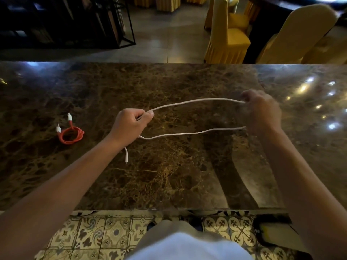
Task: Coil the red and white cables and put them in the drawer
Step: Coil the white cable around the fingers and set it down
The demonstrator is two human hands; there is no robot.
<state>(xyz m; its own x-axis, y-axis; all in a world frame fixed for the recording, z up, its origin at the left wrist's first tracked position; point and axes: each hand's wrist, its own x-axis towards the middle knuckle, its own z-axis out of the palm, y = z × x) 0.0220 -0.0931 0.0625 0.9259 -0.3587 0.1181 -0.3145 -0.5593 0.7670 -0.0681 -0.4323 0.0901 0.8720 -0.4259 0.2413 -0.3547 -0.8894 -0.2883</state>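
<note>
The white cable (195, 100) hangs in a long loop above the brown marble table (169, 175), stretched between both hands. My left hand (131, 124) pinches one end of the loop, and a short tail with a white plug dangles below its wrist. My right hand (261, 111) grips the other end, with a lower strand running back toward the left hand. The red cable (71, 135) lies coiled on the table to the left, its two white plugs pointing away from me. No drawer is in view.
Yellow-covered chairs (227, 34) stand beyond the table's far edge at the right. A dark metal-framed shelf (65, 21) stands at the back left. Patterned floor tiles (112, 235) show below the table's near edge.
</note>
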